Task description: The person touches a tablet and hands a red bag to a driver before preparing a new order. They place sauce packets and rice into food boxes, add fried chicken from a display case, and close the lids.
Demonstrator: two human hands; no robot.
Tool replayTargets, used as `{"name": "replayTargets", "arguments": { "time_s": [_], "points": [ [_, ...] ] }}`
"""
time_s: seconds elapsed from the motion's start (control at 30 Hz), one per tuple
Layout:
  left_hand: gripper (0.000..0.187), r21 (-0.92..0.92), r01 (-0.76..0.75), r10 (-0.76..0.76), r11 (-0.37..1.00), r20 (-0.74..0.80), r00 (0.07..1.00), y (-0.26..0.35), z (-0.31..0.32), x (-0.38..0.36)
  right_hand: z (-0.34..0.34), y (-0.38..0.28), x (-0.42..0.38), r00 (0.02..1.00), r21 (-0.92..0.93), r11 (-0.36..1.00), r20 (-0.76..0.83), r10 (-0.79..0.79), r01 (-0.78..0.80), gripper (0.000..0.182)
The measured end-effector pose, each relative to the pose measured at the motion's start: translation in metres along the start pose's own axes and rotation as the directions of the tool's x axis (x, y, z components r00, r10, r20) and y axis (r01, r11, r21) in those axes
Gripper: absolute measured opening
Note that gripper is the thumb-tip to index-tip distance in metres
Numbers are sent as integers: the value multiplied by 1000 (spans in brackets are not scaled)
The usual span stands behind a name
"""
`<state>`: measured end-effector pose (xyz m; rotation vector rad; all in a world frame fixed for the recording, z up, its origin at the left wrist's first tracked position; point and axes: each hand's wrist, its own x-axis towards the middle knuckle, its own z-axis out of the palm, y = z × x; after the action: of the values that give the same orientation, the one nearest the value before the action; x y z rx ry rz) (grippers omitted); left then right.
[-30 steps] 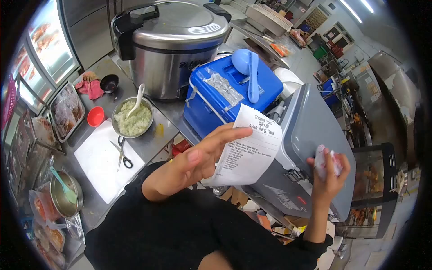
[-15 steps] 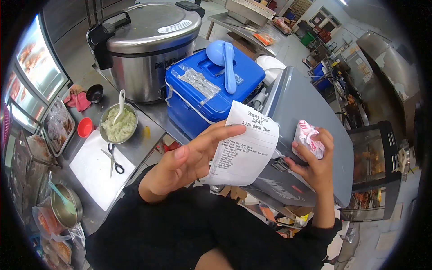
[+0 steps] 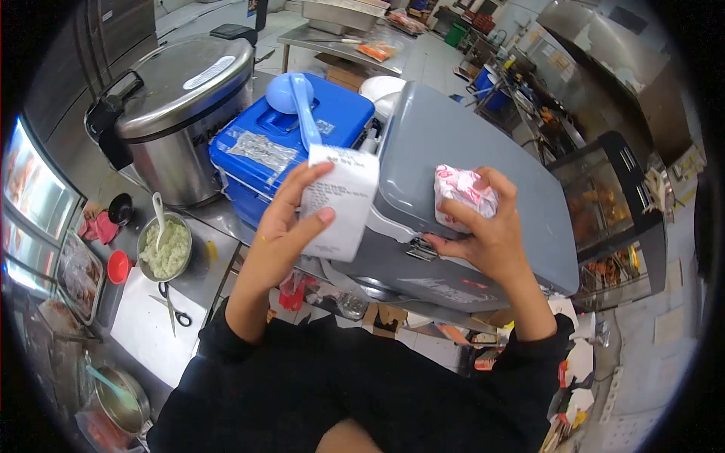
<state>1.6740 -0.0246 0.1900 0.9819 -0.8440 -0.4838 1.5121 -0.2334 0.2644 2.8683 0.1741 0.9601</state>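
My left hand [image 3: 283, 223] pinches a printed paper receipt [image 3: 349, 204] between thumb and fingers, its lines of text blurred. The receipt overlaps the front left corner of a grey cooler box [image 3: 453, 121] in this view. Over that box's front edge, my right hand [image 3: 495, 238] grips a small bundle wrapped in white paper with red print [image 3: 461, 198]. Its thumb is right at the metal latch [image 3: 421, 251] below the lid, which is down. What the wrapper contains is hidden.
Left of the grey box stands a blue cooler [image 3: 340, 102] with a light blue ladle [image 3: 305, 113] on top. Beyond is a large steel rice cooker [image 3: 177, 136]. A bowl of pale green food [image 3: 170, 253] and scissors [image 3: 172, 309] are on the left counter. A glass display case [image 3: 604, 211] stands right.
My view has swung right, so the counter things sit further left. The left hand's outstretched index finger has bent onto the receipt, now tilted back. My right hand still holds the wrapped bundle.
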Motion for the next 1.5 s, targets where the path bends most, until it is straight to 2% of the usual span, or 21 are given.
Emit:
{"name": "replayTargets", "arguments": {
  "time_s": [0.03, 0.07, 0.2, 0.33, 0.43, 0.5, 0.57, 0.7, 0.77, 0.8, 0.9, 1.07, 1.13, 1.17, 1.2, 1.27, 1.37, 1.4, 1.43, 1.47, 1.5],
  "points": [
    [45, 169, -61, 69, 984, -39, 997, 3, 5, 0, -1, 0, -2, 1000, 9, 1000, 4, 27, -27, 49],
    [45, 140, -85, 90, 986, -30, 995, 3, 4, 2, -2, 1, -2, 999, 20, 999, 6, 48, -49, 49],
    [46, -38, 28, -27, 999, 25, 999, 6, -11, 11, -4, 4, -3, 999, -8, 1000, 15, 28, -28, 48],
    [68, -303, 110, -74, 947, 127, 989, 4, -21, 8, 1, 2, -13, 1000, -23, 1000, -11, 3, -3, 47],
    [71, -220, 31, 13, 975, 197, 980, 1, -20, 4, -2, 3, -15, 1000, -12, 1000, -5, -15, 15, 47],
    [74, -221, 26, 22, 975, 212, 977, 2, -16, 2, 0, 5, -16, 999, -23, 999, 13, -33, 33, 46],
    [74, -227, -1, 57, 974, 242, 968, 4, -11, 2, 4, 8, -18, 996, -37, 996, -33, -88, 87, 47],
    [77, -266, 59, 27, 962, 310, 950, 7, -7, 3, 2, 7, -19, 981, -61, 985, -102, -167, 161, 47],
    [76, -259, 57, 27, 964, 311, 950, 10, -1, 9, -7, 6, -15, 976, -80, 986, -153, -154, 143, 45],
    [75, -254, 51, 34, 966, 317, 948, 13, 4, 16, -12, 6, -12, 972, -96, 986, -183, -150, 134, 45],
    [72, -176, -93, 139, 980, 271, 952, 27, 23, 41, -27, 7, -6, 932, -201, 976, -329, -151, 87, 45],
    [82, -267, -78, 168, 960, 330, 929, 36, 47, 73, -42, 12, 4, 886, -445, 895, -407, -223, 21, 64],
    [86, -323, -168, 267, 932, 293, 918, 37, 58, 80, -36, 20, 1, 849, -500, 865, -441, -291, 37, 64],
    [88, -350, -207, 310, 913, 270, 911, 38, 63, 83, -34, 17, -6, 870, -289, 957, -465, -162, 24, 60],
    [94, -415, -176, 305, 893, 269, 914, 44, 67, 85, -32, 14, -13, 876, -63, 998, -480, -31, 0, 57],
    [96, -394, -245, 371, 886, 284, 884, 41, 67, 97, -39, 10, -22, 935, 124, 977, -332, -123, 172, 46],
    [100, -318, -278, 390, 906, 378, 840, 48, 65, 130, -32, 15, -23, 925, -145, 933, -147, -350, 330, 45],
    [98, -413, -241, 434, 878, 476, 765, 51, 59, 145, -32, 24, -28, 976, -74, 975, -50, -212, 208, 44],
    [97, -440, -262, 460, 859, 438, 772, 51, 56, 151, -32, 36, -31, 995, -20, 997, 52, -80, 81, 44],
    [96, -464, -285, 485, 839, 400, 777, 51, 54, 158, -26, 58, -34, 969, -35, 986, 184, 166, -162, 49],
    [97, -404, -363, 477, 840, 231, 848, 49, 55, 159, -16, 84, -37, 867, -78, 917, 303, 396, -391, 53]
  ]
}}
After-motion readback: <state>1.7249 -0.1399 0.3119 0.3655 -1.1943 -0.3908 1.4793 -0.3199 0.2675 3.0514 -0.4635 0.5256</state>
